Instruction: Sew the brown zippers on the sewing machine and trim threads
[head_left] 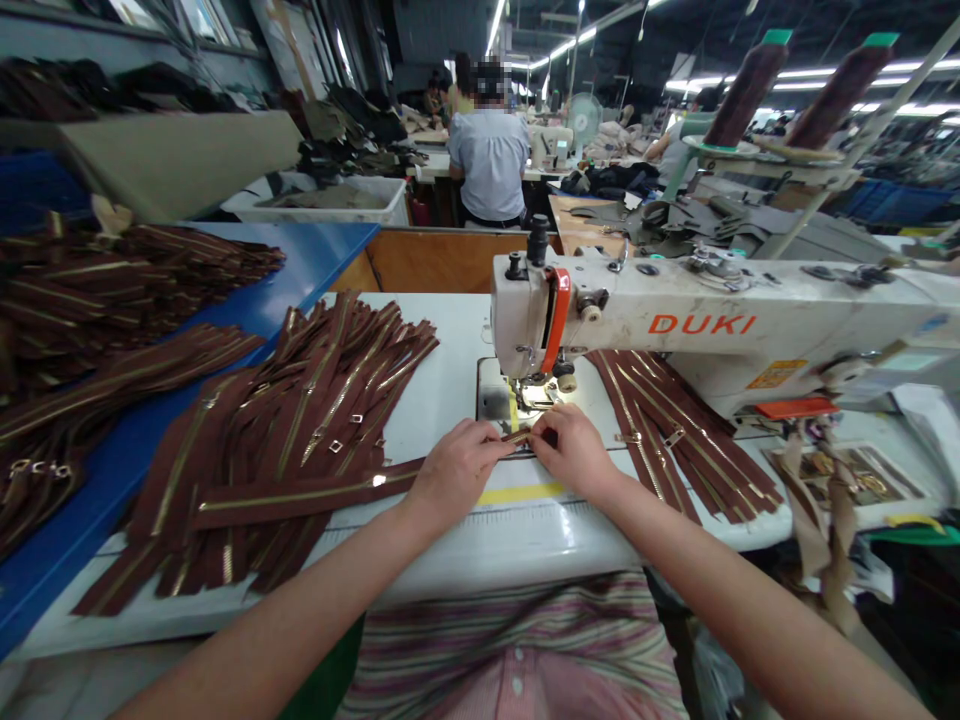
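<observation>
A brown zipper [300,497] with gold teeth runs from the left pile to the front of the sewing machine [637,310]. My left hand [459,468] is closed on it, with fingers pinching near its right end. My right hand [571,450] pinches the same end from the other side, just in front of the needle plate [493,392]. A short piece of zipper shows between the two hands. The fingertips of both hands are close to the presser foot. A heap of brown zippers [330,380] lies left of my hands, and more zippers [675,440] lie to the right beneath the machine arm.
A blue table [300,265] at the left holds more brown zippers [82,290]. Two thread cones [750,90] stand at the upper right. Metal parts lie in a tray [896,470] at the right. A person [491,160] sits ahead, facing away, near a white bin [390,205].
</observation>
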